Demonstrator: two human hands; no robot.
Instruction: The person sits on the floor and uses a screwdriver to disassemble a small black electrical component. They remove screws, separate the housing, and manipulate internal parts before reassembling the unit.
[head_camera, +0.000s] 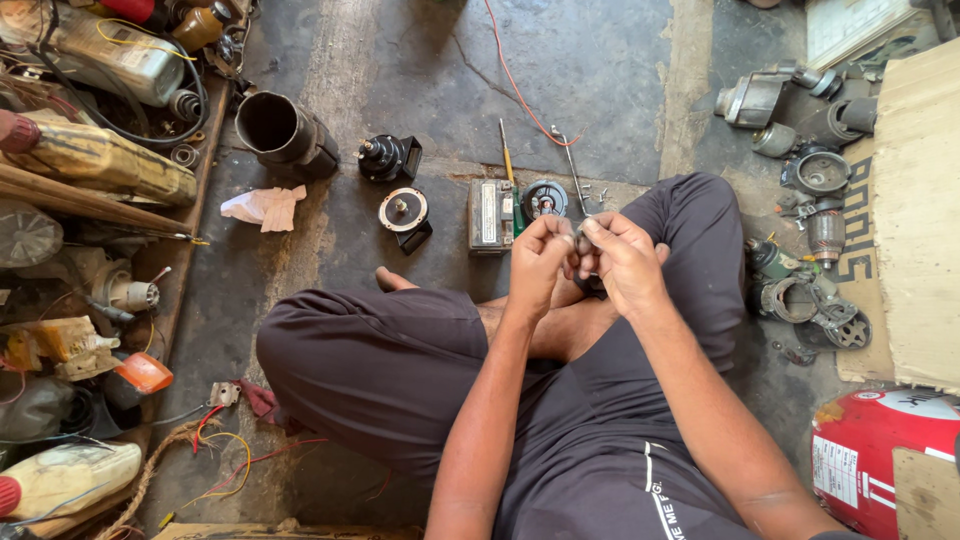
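Note:
I sit cross-legged on a concrete floor. My left hand (540, 258) and my right hand (622, 256) are raised together above my feet, fingertips pinched on a small dark metal part (583, 240) between them. Just beyond my hands on the floor lie a round black horn-like unit (544, 199), a grey box-shaped unit (490, 214), a long thin metal tool (575, 172) and a yellow-handled screwdriver (506, 152). Farther left are a round plate on a bracket (405, 213) and a black horn unit (388, 157).
A black tube (283, 131) and a crumpled white rag (264, 206) lie at the left. Cluttered parts and wires fill a shelf (90, 200) on the far left. Motor housings (815, 300) sit at the right beside cardboard (915, 210). A red canister (880, 455) stands at the lower right.

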